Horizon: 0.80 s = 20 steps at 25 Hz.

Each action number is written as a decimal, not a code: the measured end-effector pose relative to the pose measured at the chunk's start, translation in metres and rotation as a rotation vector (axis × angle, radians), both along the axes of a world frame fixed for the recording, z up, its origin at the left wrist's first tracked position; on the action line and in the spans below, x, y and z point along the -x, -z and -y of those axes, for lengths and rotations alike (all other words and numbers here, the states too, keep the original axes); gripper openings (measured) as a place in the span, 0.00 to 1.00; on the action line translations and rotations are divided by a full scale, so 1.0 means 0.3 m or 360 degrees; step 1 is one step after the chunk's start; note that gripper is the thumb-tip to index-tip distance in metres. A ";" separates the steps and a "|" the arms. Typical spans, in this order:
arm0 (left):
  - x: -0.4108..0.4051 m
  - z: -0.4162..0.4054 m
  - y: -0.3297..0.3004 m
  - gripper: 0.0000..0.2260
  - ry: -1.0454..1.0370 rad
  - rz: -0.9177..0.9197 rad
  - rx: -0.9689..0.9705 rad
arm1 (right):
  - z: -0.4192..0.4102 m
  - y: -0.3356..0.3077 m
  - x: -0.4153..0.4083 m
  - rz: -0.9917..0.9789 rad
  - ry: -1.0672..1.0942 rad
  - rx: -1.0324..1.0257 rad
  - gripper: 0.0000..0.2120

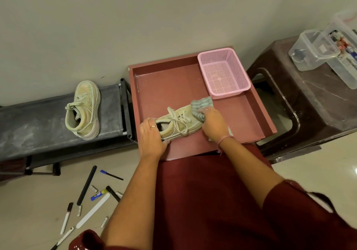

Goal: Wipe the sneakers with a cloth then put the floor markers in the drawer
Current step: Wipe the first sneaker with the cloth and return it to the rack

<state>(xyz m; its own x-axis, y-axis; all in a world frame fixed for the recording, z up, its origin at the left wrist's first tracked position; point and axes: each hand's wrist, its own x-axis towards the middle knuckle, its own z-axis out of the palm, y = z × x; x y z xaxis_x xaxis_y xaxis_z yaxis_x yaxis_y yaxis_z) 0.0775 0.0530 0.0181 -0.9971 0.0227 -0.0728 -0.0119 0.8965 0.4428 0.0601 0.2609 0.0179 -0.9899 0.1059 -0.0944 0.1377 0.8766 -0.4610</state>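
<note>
On the pale tiled floor (38,197) at the lower left lie the scattered floor markers (66,218): black-capped white pens, a blue-capped thin one, a blue glue-like tube and long flat black and white sticks, all loose and near one another. Above them stands a low dark grey fabric-topped rack (38,118) against the wall, and near its right end rests a dusty pale green lace-up sneaker (83,110), toe towards the wall, touched by neither hand.

Just right of the rack sits a shallow maroon open drawer (170,79). Near its front edge lies a second pale green sneaker (177,123), heel to the left and toe to the right. The left hand (151,140) holds the heel end, fingers curled over the collar and thumb at the sole's front side, so its grip is clamped on the shoe. The right hand (213,124) presses a bunched grey striped cloth (201,107) onto the toe, fingers closed round the cloth; the toe lies directly under and just left of that grip. A pink perforated plastic basket (224,74) fills the drawer's far right corner, apart from the shoe.

Further right stands a dark brown plastic stool (309,105) carrying clear lidded plastic boxes (316,50).
</note>
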 end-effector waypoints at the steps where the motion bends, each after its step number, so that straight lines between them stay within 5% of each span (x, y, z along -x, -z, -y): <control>1: -0.001 -0.001 0.000 0.37 -0.0002 -0.0007 0.0007 | 0.030 0.018 0.006 -0.0012 0.0214 0.0245 0.17; 4: 0.001 0.001 0.004 0.36 0.0010 -0.0016 0.0001 | 0.065 0.057 -0.018 0.0021 -0.0165 0.0176 0.17; 7: 0.004 0.003 0.003 0.37 0.0019 0.0000 0.0015 | -0.029 0.039 -0.011 -0.0183 -0.0722 -0.0475 0.18; 10: 0.002 0.000 -0.003 0.37 0.0007 0.0016 0.0030 | -0.082 -0.013 0.013 -0.0293 -0.0852 -0.1002 0.10; 15: 0.003 -0.002 0.001 0.37 -0.0004 0.0015 0.0019 | -0.008 -0.061 0.069 -0.0094 0.0081 -0.0278 0.11; 20: 0.002 0.000 0.006 0.37 0.0012 -0.0013 0.0015 | 0.019 0.020 -0.012 0.0029 -0.0545 -0.0386 0.16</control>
<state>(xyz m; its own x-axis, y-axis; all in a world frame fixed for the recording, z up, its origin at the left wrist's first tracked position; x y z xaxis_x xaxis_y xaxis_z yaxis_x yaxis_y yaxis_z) 0.0768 0.0530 0.0162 -0.9975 0.0299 -0.0648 -0.0013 0.9007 0.4344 0.0637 0.2551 0.0118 -0.9702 -0.2074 -0.1253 -0.1739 0.9560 -0.2361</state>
